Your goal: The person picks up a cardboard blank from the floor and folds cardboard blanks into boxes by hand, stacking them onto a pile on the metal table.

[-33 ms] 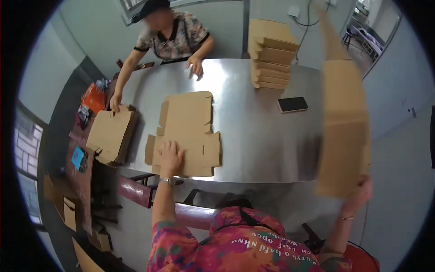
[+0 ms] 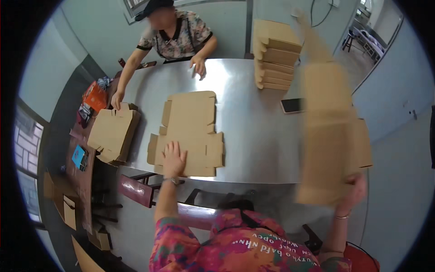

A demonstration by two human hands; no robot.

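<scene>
A flat, die-cut cardboard box blank [image 2: 192, 122] lies on the metal table [image 2: 253, 149]. My left hand [image 2: 173, 159] rests palm down on its near part, fingers spread. At the right, my right hand [image 2: 353, 190] grips the lower edge of a second cardboard box blank [image 2: 324, 136]. That blank is raised, stands steeply and is blurred by motion; its narrow upper end reaches high over the table's far right. Behind it, more brown cardboard [image 2: 362, 145] shows in part at the table's right end.
Several folded cardboard boxes [image 2: 276, 56] are stacked at the far right. A phone [image 2: 291, 106] lies nearby, partly covered by the raised blank. A co-worker across the table has a hand [image 2: 118, 99] on cardboard boxes [image 2: 113, 133] at the left. A chair [image 2: 136, 190] stands before the table.
The raised blank has swung left with my right hand. It now hides part of the phone and uncovers cardboard at the right. My left hand stays on the flat blank.
</scene>
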